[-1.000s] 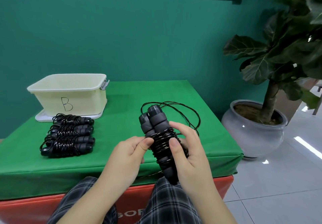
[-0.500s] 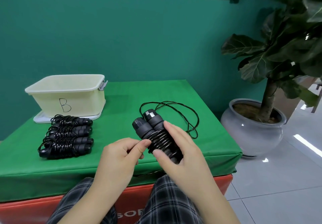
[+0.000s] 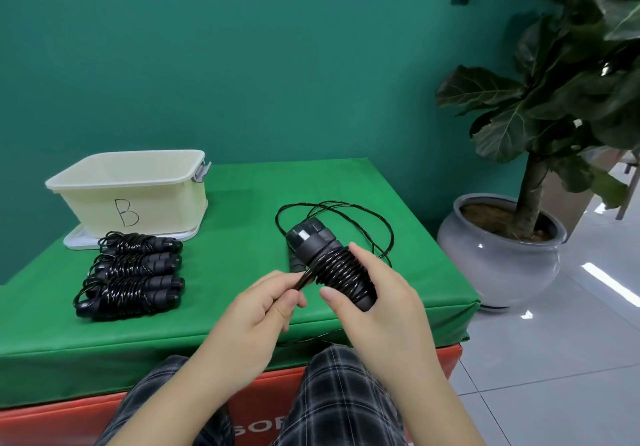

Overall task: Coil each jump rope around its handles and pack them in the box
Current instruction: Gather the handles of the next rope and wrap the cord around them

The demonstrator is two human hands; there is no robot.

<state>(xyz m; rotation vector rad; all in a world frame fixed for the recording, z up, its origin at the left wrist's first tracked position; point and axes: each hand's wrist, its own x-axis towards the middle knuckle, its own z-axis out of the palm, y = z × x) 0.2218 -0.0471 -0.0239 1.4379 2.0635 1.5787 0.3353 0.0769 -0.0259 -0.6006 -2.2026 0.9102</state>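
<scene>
My right hand grips the two black handles of a jump rope, held together and tilted up and away, with black cord wound in tight turns round them. My left hand pinches the cord just left of the coil. The loose cord lies in loops on the green table behind the handles. Three coiled jump ropes lie side by side at the left. Behind them stands a cream box marked B, open at the top.
The table has a green cover over a red base. A white lid lies under the box. A potted plant in a grey pot stands on the tiled floor at the right. My checked trouser legs are below the hands.
The handle bundle has tipped from nearly upright to slanting away from me. My left hand has shifted from touching the coil to pinching the cord beside it.
</scene>
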